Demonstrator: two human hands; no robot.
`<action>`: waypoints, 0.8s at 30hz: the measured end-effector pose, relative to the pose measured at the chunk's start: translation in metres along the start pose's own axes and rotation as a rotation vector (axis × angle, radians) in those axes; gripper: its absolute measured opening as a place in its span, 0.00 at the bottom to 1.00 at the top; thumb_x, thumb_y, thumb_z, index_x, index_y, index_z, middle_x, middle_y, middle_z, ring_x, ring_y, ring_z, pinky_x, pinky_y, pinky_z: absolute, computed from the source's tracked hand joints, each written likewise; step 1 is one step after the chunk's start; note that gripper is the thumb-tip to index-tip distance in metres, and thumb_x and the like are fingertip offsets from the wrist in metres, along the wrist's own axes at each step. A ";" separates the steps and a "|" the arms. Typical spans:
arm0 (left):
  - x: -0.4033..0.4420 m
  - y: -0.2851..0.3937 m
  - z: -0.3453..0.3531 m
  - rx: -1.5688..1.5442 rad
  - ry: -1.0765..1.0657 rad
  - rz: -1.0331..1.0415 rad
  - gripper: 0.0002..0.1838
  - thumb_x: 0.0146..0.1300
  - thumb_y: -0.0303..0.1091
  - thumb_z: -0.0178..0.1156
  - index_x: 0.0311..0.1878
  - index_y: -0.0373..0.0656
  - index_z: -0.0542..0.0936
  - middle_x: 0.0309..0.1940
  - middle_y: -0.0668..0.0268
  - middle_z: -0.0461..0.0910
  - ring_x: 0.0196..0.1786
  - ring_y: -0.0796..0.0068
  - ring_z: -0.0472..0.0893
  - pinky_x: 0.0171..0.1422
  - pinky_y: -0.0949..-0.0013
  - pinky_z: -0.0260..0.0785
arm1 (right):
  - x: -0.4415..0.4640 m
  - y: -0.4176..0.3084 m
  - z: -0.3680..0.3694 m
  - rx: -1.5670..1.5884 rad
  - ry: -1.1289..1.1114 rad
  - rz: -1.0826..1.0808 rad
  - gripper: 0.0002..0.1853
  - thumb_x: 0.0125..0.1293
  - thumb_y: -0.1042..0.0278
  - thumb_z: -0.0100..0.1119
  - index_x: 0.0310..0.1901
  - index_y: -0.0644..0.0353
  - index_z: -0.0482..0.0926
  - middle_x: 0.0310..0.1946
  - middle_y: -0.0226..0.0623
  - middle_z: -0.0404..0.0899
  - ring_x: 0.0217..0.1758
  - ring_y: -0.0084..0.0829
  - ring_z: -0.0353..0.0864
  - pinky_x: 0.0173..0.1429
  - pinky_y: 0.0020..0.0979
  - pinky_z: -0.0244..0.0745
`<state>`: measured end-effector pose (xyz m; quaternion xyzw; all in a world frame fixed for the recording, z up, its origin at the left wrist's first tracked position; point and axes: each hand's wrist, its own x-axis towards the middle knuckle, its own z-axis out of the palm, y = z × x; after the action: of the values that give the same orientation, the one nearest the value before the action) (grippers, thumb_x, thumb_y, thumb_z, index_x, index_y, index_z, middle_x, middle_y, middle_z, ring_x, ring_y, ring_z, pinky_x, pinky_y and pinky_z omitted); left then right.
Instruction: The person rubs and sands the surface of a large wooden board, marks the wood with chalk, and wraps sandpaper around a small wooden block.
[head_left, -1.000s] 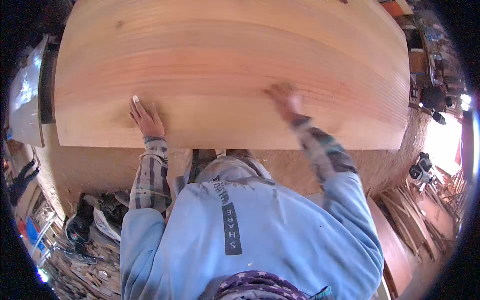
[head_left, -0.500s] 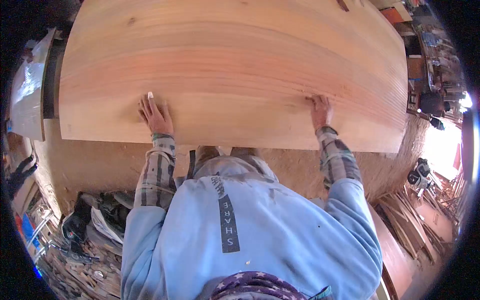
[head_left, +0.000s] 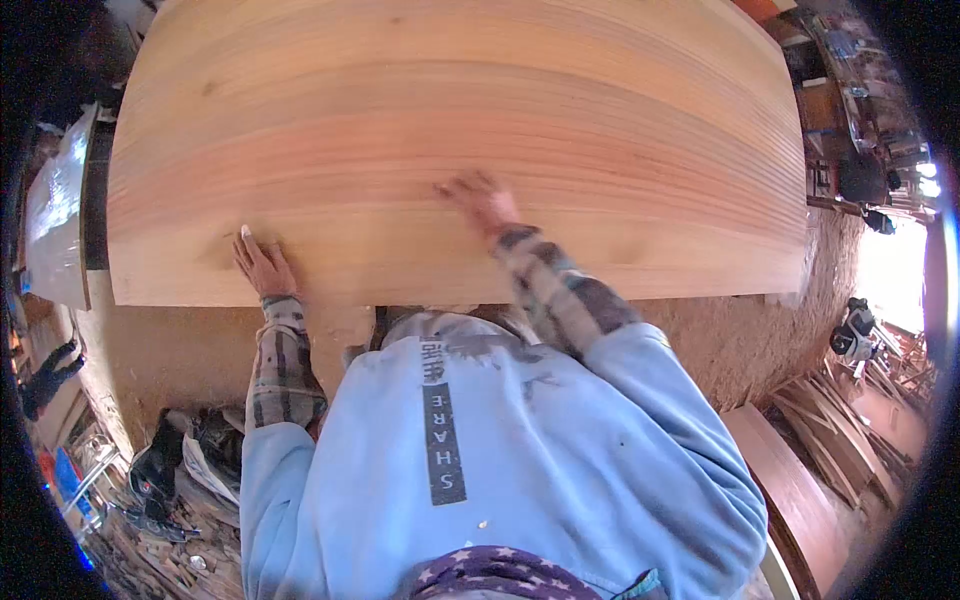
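A wide wooden panel (head_left: pixel 600 150) with pinkish and pale grain fills the upper part of the view. My left hand (head_left: pixel 265 268) lies on it near the front left edge, fingers stretched out, with something white on one fingertip. Further in, around the middle of the panel, my right hand (head_left: pixel 482 203) is over the surface, smeared by motion; its fingers look spread and nothing shows in them. Whether the right palm presses on the wood, I cannot tell.
On the left stands a shiny sheet (head_left: pixel 60 215). Wood strips (head_left: pixel 835 430) are piled at the right, beside a pinkish board (head_left: pixel 795 500). A dark bag-like heap (head_left: pixel 165 465) and scraps lie on the floor at lower left.
My right hand has swept left from the panel's right side to its middle. My left hand has shifted slightly left and toward the front edge in view. The camera view has shifted a little.
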<state>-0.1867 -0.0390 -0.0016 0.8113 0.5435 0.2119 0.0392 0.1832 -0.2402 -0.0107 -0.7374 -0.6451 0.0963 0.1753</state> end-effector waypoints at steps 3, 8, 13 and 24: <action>-0.028 0.060 0.008 -0.024 -0.016 -0.031 0.34 0.72 0.48 0.51 0.74 0.38 0.58 0.74 0.48 0.56 0.77 0.47 0.53 0.79 0.47 0.42 | -0.122 0.142 -0.071 -0.030 -0.205 0.222 0.22 0.70 0.63 0.45 0.64 0.33 0.73 0.68 0.29 0.69 0.72 0.43 0.63 0.76 0.45 0.56; -0.087 0.194 0.035 -0.052 -0.056 -0.085 0.34 0.73 0.48 0.49 0.74 0.39 0.57 0.76 0.51 0.55 0.78 0.51 0.52 0.80 0.46 0.39 | -0.249 0.273 -0.203 -0.197 -0.129 0.483 0.19 0.67 0.66 0.52 0.58 0.42 0.80 0.54 0.36 0.79 0.63 0.42 0.73 0.69 0.47 0.66; -0.099 0.276 0.046 0.008 -0.137 -0.024 0.35 0.73 0.51 0.48 0.75 0.39 0.56 0.76 0.51 0.54 0.79 0.53 0.51 0.80 0.46 0.38 | -0.196 0.212 -0.126 -0.270 -0.110 0.077 0.26 0.65 0.66 0.57 0.65 0.44 0.72 0.59 0.37 0.77 0.68 0.46 0.70 0.69 0.46 0.69; -0.098 0.267 0.051 0.013 -0.089 -0.071 0.34 0.75 0.51 0.45 0.75 0.41 0.56 0.77 0.54 0.53 0.79 0.55 0.51 0.81 0.50 0.38 | -0.235 0.282 -0.137 -0.163 -0.220 0.280 0.19 0.69 0.64 0.50 0.60 0.41 0.79 0.53 0.35 0.77 0.62 0.38 0.70 0.69 0.44 0.62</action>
<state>0.0324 -0.2271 0.0008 0.8003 0.5711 0.1707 0.0654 0.4571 -0.5198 -0.0119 -0.8166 -0.5574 0.1475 0.0284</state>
